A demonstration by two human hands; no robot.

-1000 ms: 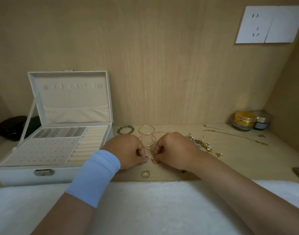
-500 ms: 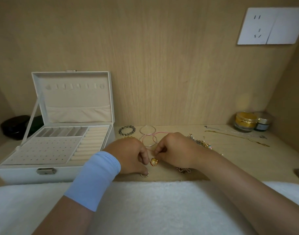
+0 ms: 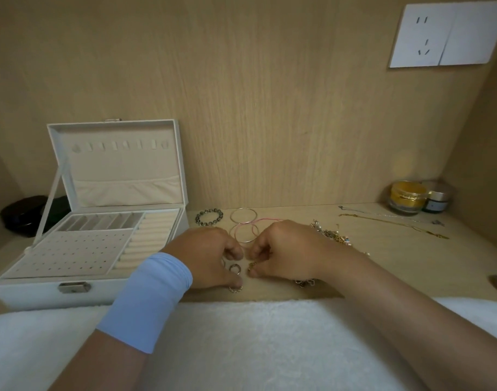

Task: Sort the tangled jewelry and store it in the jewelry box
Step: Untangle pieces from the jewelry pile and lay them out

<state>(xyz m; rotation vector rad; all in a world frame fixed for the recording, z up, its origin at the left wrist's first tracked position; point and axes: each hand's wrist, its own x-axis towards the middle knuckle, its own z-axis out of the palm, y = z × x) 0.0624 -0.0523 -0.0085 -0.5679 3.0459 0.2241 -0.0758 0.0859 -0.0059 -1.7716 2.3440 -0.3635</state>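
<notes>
Sorting the rings looks to be the step in hand: the right hand (image 3: 287, 249) pinches a small gold ring (image 3: 252, 266), close to the left hand (image 3: 210, 255), whose curled fingers arch over a silver ring (image 3: 234, 268) on the worktop (image 3: 382, 263); whether they grip it I cannot tell. Next, I'd guess, comes a careful carry left to the open box (image 3: 72, 296). The tangle (image 3: 332, 235), gold and beaded, lies beside the right wrist.

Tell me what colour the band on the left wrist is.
The wristband is plain light blue; the head view shows it.
</notes>
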